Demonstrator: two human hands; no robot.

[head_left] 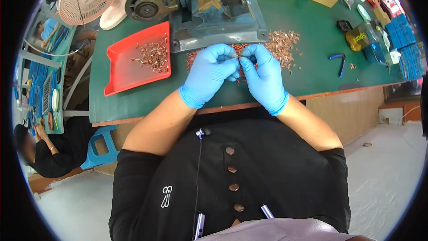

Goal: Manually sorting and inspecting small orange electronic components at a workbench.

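Black buttoned shirt fills the foreground; past it, at the bench's near edge, left hand (209, 73) and right hand (264, 73) together pinch one small metal piece (236, 56) above the copper pile (278, 44), seemingly mid-sorting; red tray (120, 69) sits left

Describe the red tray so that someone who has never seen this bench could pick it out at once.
Start at the green work table and look to the left of the person's gloved left hand. There lies the red tray, shallow and rectangular, with a small scatter of copper-coloured metal pieces in its right part. It is the only red, rimmed container on the table; the larger pile of pieces lies loose on the green surface.
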